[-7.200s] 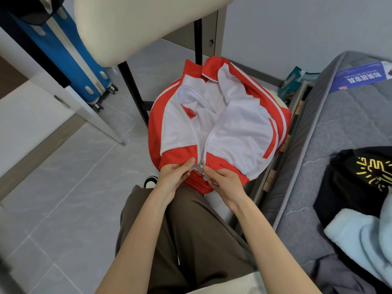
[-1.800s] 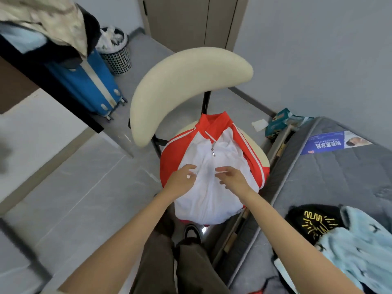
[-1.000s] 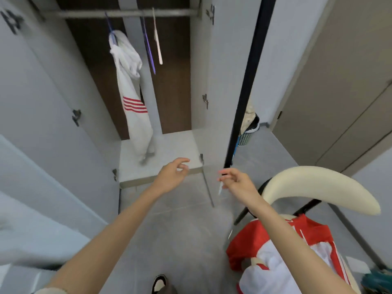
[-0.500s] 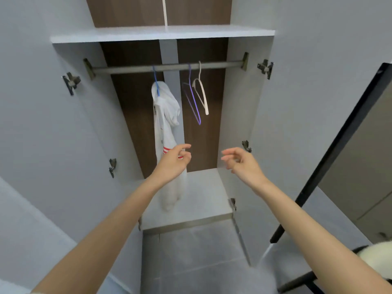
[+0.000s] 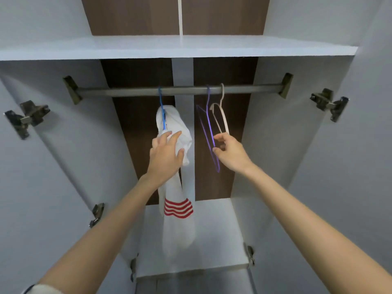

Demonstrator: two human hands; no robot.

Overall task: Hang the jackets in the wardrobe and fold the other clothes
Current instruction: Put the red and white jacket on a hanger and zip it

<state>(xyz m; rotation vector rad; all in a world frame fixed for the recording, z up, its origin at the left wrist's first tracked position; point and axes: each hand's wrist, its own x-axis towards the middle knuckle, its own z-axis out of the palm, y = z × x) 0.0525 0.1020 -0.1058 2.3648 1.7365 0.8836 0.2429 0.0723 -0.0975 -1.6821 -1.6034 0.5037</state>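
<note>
Here, both bare arms reach up into the open wardrobe (image 5: 63, 166). The left hand (image 5: 166, 153) lies flat on the white jacket (image 5: 179, 211), fingers straight and slightly spread, touching the cloth near its top; nothing is gripped. The jacket has red stripes on the sleeve and hangs from a blue hanger (image 5: 162, 111) hooked on the rail (image 5: 131, 91), left of the rail's middle. Its lower end hangs over the wardrobe's bottom board (image 5: 218, 230).

The right hand (image 5: 232, 152) is at the purple hanger (image 5: 209, 117), forefinger above and thumb below the wire, fingers half curled. Cannot tell if they actually pinch the wire or just bracket it. A pale hanger (image 5: 222, 115) hangs just beside the purple one, toward the rail's right end, and neither carries any clothing. A white shelf (image 5: 169, 47) runs above the rail. Door hinges (image 5: 27, 117) sit on both side walls.
</note>
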